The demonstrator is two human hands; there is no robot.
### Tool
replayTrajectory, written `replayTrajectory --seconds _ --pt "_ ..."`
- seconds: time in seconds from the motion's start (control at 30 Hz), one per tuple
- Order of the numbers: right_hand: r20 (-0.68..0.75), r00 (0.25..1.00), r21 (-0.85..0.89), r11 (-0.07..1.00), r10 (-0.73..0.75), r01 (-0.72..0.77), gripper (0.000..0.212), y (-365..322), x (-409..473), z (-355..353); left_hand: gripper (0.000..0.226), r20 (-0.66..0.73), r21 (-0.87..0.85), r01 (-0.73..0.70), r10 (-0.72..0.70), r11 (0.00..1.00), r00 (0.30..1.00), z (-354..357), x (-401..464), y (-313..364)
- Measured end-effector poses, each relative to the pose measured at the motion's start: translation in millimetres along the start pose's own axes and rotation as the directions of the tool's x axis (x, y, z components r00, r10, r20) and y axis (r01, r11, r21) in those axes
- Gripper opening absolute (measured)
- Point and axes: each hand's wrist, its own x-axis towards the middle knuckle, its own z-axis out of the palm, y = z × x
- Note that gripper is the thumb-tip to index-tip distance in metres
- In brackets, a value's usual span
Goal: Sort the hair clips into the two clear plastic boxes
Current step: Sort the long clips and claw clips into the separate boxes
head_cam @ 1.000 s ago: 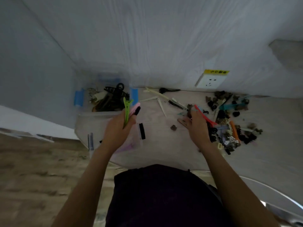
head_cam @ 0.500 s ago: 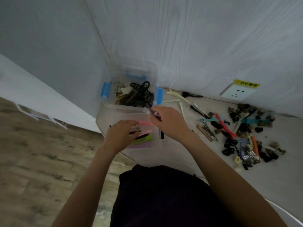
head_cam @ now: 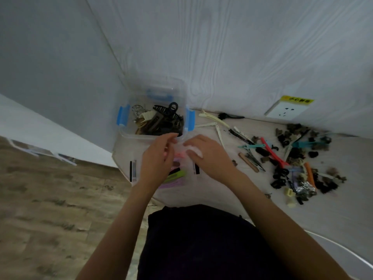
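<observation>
Both hands are over the near clear plastic box with black latches [head_cam: 133,171], which sits at the front edge of the pale wooden table [head_cam: 333,209]. The left hand [head_cam: 156,160] has its fingers bent loosely over the box, and I cannot tell if it holds anything. The right hand [head_cam: 210,156] also has bent fingers, with fingertips [head_cam: 192,151] by something small and pink; the spot is blurry, so I cannot tell if it pinches it. The two hands are very close together.

Inside this near box lie a long green clip [head_cam: 177,175], a long light purple clip [head_cam: 173,183] and a pink clip [head_cam: 180,154], partly hidden by the left hand.

Just behind it, in the corner by the white walls, stands the far clear plastic box with blue latches [head_cam: 123,116]. It holds dark claw clips [head_cam: 165,116] and some light ones.

To the right, a big pile of mixed hair clips [head_cam: 292,158] is spread on the table, with a long red clip [head_cam: 272,152] and an orange clip [head_cam: 309,173] among them. A few long cream clips [head_cam: 214,118] lie between the far box and the pile. A white wall socket with a yellow sticker [head_cam: 288,110] is on the wall behind.
</observation>
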Motion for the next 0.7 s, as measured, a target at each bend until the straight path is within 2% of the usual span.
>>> replayTrajectory --seconds 0.07,0.17,0.27,0.4,0.57,0.7 --pt "-0.157 0.979 0.008 0.992 0.126 -0.127 0.02 29 -17 -17 0.03 0.152 -0.007 -0.086 0.087 0.996 0.985 19 14 22" --pt "-0.231 0.908 -0.074 0.924 0.35 -0.376 0.021 84 -36 -31 0.04 0.379 0.085 -0.251 0.202 0.964 0.903 62 41 47" --pt "-0.2 0.839 -0.167 0.826 0.506 -0.538 0.025 122 -49 -29 0.049 0.469 0.231 -0.242 0.11 0.942 0.876 99 68 51" --pt "-0.141 0.819 -0.26 0.778 0.556 -0.572 0.038 144 -66 -21 0.054 0.487 0.378 -0.229 0.017 0.897 0.873 133 103 46" --pt "-0.11 0.829 -0.327 0.768 0.548 -0.551 0.044 150 -65 -18 0.054 0.478 0.603 -0.338 0.012 0.723 0.878 154 126 29" --pt "-0.192 0.852 -0.166 0.839 0.488 -0.518 0.034 151 -55 -24 0.039 0.469 0.642 -0.308 -0.042 0.702 0.882 160 129 24"
